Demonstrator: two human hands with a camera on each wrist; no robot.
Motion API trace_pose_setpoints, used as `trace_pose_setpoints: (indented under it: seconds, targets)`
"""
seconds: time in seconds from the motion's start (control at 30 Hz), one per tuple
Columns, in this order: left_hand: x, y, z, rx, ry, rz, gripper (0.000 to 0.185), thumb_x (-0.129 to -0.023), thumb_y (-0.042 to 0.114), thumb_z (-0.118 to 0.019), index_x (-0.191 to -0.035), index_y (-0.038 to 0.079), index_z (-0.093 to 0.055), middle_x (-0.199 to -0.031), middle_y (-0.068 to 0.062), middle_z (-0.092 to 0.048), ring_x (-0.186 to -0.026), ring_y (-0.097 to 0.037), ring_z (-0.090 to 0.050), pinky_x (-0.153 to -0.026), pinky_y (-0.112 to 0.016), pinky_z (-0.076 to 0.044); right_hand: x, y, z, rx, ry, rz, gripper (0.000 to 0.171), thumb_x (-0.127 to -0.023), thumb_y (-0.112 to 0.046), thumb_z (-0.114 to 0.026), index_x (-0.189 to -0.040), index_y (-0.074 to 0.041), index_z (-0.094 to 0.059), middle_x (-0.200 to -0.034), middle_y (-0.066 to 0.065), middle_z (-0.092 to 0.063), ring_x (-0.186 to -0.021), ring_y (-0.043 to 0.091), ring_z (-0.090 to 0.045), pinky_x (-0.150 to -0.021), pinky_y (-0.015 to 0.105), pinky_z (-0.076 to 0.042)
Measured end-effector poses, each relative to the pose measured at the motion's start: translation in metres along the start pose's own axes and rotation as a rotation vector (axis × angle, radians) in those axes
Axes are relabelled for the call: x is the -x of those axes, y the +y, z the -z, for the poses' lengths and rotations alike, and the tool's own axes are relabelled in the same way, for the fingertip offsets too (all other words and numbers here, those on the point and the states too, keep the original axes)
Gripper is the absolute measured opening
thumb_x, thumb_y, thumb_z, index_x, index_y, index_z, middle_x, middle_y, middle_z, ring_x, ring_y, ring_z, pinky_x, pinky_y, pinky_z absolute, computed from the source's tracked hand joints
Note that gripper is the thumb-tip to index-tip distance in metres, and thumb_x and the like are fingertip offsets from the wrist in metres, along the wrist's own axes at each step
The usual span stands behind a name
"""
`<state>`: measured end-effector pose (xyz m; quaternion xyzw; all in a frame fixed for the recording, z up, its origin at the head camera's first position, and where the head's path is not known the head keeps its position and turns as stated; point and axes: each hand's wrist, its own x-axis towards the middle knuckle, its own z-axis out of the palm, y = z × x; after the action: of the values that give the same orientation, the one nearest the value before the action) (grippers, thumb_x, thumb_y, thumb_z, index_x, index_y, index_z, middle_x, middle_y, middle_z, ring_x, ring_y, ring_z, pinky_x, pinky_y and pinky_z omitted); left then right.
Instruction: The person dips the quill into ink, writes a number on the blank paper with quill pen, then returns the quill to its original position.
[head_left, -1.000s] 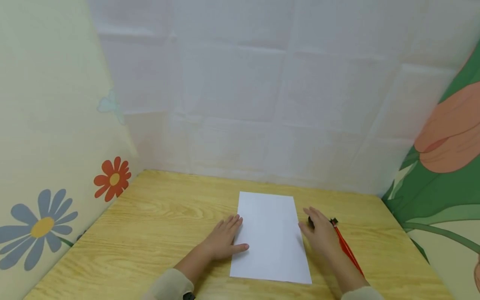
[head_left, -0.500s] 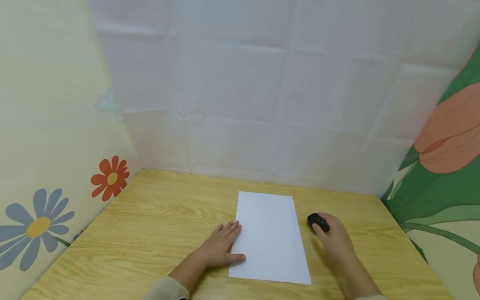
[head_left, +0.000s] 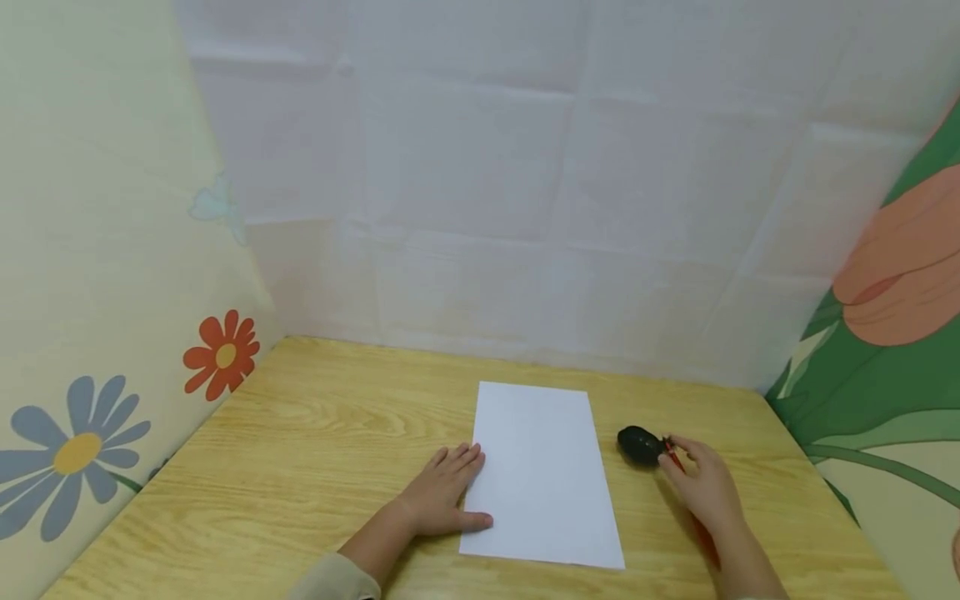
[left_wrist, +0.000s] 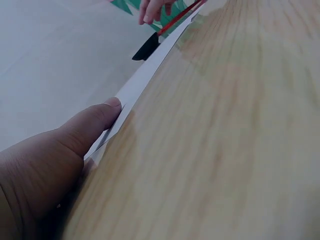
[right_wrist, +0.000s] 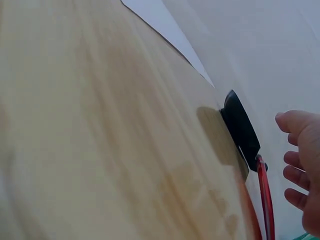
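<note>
A white sheet of paper (head_left: 536, 475) lies on the wooden table. My left hand (head_left: 442, 492) rests on its left edge, fingers straight, the thumb (left_wrist: 107, 112) spread over the paper. To the right of the sheet lies a tool with a black, glossy oval head (head_left: 640, 447) and a slim red handle (right_wrist: 266, 200). My right hand (head_left: 705, 483) hovers over the neck where head and handle meet. Its fingers (right_wrist: 295, 177) are loosely bent, and the right wrist view shows a gap between them and the tool. Hand and forearm hide part of the handle in the head view.
The table (head_left: 337, 433) has a wood-grain top and runs back to a creased white sheet (head_left: 480, 208). Flower-printed panels (head_left: 82, 292) stand at its left and right sides.
My right hand has come off the black head and shifted right and nearer, baring the head and a bit of red handle. The tool seems in the same place; my left hand has hardly moved.
</note>
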<state>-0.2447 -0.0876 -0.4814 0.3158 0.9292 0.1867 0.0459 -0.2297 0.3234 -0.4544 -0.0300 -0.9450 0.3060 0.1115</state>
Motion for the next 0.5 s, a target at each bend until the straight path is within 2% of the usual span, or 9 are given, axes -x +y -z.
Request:
trace_pose_setpoints:
  seconds: [0.17,0.27,0.5]
  targets:
    - [0.000,0.004,0.004,-0.006,-0.024,0.020,0.096,-0.085,0.065,-0.059,-0.152,0.002,-0.031,-0.161,-0.013,-0.027,-0.151,-0.032,-0.022,-0.124,-0.053,-0.014,-0.001,0.011,0.003,-0.021,-0.060,-0.096,0.065,-0.096,-0.042,-0.060,-0.142,0.002,-0.046,-0.142,0.032,-0.044,-0.127,0.048,-0.045,-0.103,0.064,-0.040]
    - [0.000,0.004,0.004,-0.003,-0.024,0.019,0.096,-0.085,0.066,-0.059,-0.152,0.002,-0.031,-0.161,-0.013,-0.027,-0.151,-0.032,-0.022,-0.124,-0.053,-0.014,-0.002,0.017,0.004,-0.038,-0.080,-0.123,0.069,-0.096,-0.045,-0.058,-0.143,0.002,-0.044,-0.142,0.032,-0.043,-0.127,0.050,-0.045,-0.104,0.062,-0.041]
    - [-0.002,-0.003,-0.004,0.015,-0.011,0.009,0.099,-0.084,0.070,-0.057,-0.152,0.003,-0.032,-0.162,-0.012,-0.027,-0.151,-0.033,-0.020,-0.123,-0.055,-0.013,-0.005,0.027,0.000,-0.056,-0.077,-0.157,0.065,-0.096,-0.042,-0.059,-0.141,0.003,-0.047,-0.135,0.030,-0.053,-0.118,0.043,-0.055,-0.099,0.056,-0.046]
